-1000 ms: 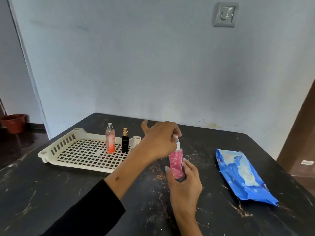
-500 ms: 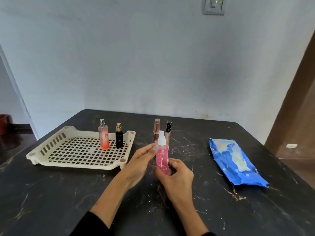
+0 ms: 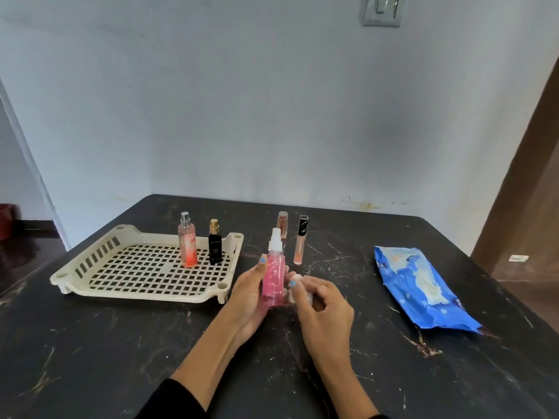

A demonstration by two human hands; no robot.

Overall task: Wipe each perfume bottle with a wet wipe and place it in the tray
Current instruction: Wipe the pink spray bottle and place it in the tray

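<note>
1. Black bench (image 3: 90, 343) by a pale wall.
2. Pink bottle (image 3: 273, 279) stands upright near the tray (image 3: 145, 291), now wrapped in the left hand (image 3: 251, 300).
3. Right hand (image 3: 320, 309) let go; its fingers (image 3: 298, 287) pinch a small wipe (image 3: 298, 279).
4. Wiping comes next, I think.

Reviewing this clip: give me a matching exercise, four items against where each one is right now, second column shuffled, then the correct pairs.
Items
1. pink spray bottle
2. black perfume bottle
3. blue wet wipe pack
4. black-capped slim tube

Places
A. lying on the table, right side
B. held upright between left hand and right hand
C. standing on the table behind the hands
D. standing in the cream tray

Pairs: 1-B, 2-D, 3-A, 4-C
</note>
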